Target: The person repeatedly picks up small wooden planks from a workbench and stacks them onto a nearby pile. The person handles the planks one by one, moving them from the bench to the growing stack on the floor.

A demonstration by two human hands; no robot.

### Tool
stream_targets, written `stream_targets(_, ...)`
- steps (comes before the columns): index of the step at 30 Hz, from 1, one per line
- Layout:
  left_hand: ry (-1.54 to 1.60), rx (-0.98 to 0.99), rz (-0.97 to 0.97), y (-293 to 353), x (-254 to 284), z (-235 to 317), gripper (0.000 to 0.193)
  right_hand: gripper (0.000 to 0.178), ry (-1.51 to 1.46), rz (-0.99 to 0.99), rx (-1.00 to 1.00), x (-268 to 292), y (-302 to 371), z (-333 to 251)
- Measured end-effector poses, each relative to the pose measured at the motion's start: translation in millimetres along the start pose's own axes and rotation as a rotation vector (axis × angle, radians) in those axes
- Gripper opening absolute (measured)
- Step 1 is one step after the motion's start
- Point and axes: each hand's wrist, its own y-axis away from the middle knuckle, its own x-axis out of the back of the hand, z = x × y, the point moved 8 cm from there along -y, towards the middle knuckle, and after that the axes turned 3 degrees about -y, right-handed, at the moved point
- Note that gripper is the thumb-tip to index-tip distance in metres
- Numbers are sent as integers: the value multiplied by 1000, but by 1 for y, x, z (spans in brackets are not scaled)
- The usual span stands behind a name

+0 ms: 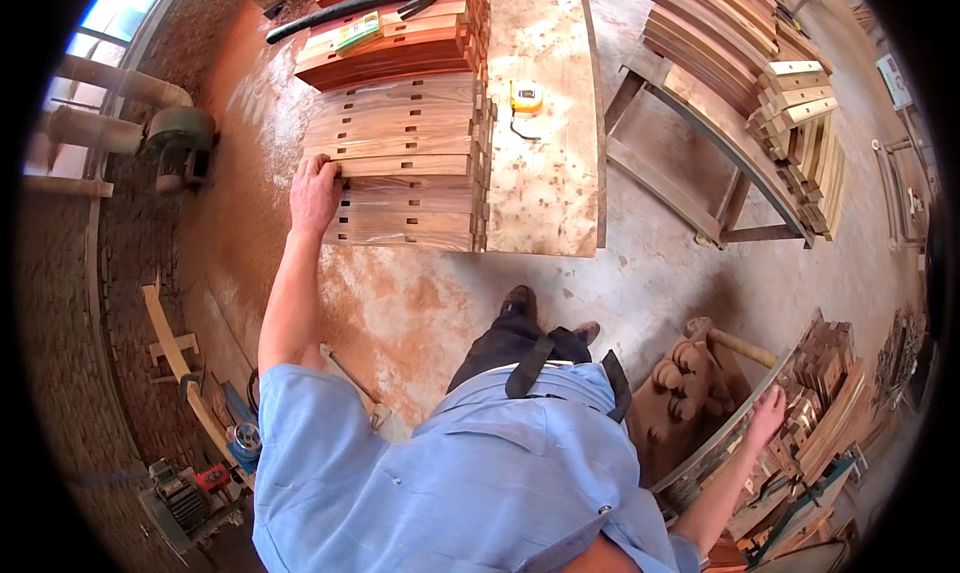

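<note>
My left hand is closed at the near-left end of a wooden slat with small rectangular mortises. That slat lies among a row of similar mortised slats packed side by side on the workbench. Out to the right, my right hand hangs beside a rack of short wooden pieces. Its fingers look loosely apart with nothing visible in them, and I cannot tell whether they touch the wood. A yellow tape measure rests on the bench, right of the slats.
A black-handled claw hammer and a small yellow-green packet lie on redder slats at the bench's far end. Stacked boards fill a metal-framed stand at right. A carved wooden piece stands near my right arm; a motor sits lower left.
</note>
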Motion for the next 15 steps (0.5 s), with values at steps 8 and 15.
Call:
stream_targets(8,-70,-339,444,26,104,38,14,46,19,-8,225,-85,86,-84)
stream_targets(15,17,-526,546,25,147,128,17,56,125,-348,906,-220,234,-310)
